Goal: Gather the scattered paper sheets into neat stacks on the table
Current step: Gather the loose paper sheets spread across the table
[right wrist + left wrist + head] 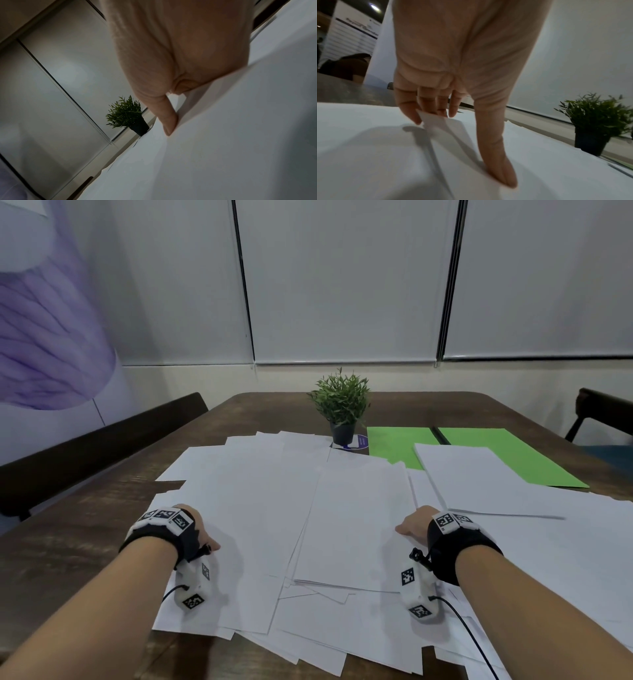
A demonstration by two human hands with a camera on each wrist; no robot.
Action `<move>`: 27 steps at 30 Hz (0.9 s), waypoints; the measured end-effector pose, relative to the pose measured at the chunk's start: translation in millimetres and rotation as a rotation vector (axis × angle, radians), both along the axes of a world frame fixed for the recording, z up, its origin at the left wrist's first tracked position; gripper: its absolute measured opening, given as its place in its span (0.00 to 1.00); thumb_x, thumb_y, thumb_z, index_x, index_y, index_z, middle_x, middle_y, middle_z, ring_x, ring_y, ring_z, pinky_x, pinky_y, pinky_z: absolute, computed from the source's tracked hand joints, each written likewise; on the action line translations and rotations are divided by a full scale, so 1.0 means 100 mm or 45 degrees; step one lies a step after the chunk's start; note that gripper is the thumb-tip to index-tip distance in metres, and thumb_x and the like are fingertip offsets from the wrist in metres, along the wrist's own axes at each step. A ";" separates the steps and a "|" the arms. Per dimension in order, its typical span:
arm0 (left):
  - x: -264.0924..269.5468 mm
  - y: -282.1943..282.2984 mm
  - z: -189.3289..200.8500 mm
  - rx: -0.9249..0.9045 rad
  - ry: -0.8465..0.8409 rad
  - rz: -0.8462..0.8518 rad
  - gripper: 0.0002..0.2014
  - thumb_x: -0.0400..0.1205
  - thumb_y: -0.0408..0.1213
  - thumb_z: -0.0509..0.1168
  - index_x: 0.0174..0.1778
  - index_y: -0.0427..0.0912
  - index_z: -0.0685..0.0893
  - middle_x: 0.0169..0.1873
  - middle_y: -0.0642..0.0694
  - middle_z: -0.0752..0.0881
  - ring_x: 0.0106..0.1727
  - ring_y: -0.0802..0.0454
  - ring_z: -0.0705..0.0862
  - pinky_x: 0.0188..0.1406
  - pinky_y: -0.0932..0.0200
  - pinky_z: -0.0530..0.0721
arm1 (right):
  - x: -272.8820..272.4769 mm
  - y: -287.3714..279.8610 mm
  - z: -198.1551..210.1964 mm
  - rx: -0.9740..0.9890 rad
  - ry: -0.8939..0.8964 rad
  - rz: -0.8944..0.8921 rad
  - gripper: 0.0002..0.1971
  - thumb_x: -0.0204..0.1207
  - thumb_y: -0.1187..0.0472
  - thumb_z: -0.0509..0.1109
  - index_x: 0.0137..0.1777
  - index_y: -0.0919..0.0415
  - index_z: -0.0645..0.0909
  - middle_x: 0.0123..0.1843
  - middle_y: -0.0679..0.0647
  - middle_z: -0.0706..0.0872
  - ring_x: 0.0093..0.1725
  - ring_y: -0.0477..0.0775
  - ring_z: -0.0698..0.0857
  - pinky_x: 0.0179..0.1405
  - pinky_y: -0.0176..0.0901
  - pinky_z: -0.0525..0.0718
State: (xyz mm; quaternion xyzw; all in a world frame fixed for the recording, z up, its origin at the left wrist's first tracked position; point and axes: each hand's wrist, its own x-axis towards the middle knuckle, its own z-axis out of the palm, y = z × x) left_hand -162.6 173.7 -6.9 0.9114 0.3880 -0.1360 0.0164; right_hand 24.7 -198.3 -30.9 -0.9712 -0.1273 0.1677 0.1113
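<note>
White paper sheets (pixel 260 508) lie scattered and overlapping across the near half of the wooden surface (pixel 68 546). Left hand (pixel 200 529) is on the left part of the spread; the wrist view shows its fingers (pixel 409 108) and thumb pinching a lifted sheet corner (pixel 443 124). Right hand (pixel 412 525) is at the right edge of the centre pile, thumb (pixel 167 119) on top of the paper, fingers hidden under a raised sheet edge, so it grips those sheets. One tidier white stack (pixel 479 477) lies partly on green sheets (pixel 507 450) far right. Potted plant (pixel 342 405) stands behind the paper, mid-surface.
</note>
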 end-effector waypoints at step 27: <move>0.14 -0.11 0.71 -0.643 -1.199 0.090 0.16 0.72 0.35 0.76 0.54 0.34 0.86 0.50 0.39 0.89 0.52 0.39 0.87 0.61 0.43 0.84 | 0.29 -0.05 -0.30 0.719 0.293 -0.408 0.36 0.81 0.37 0.56 0.76 0.67 0.70 0.71 0.62 0.78 0.66 0.63 0.80 0.71 0.50 0.73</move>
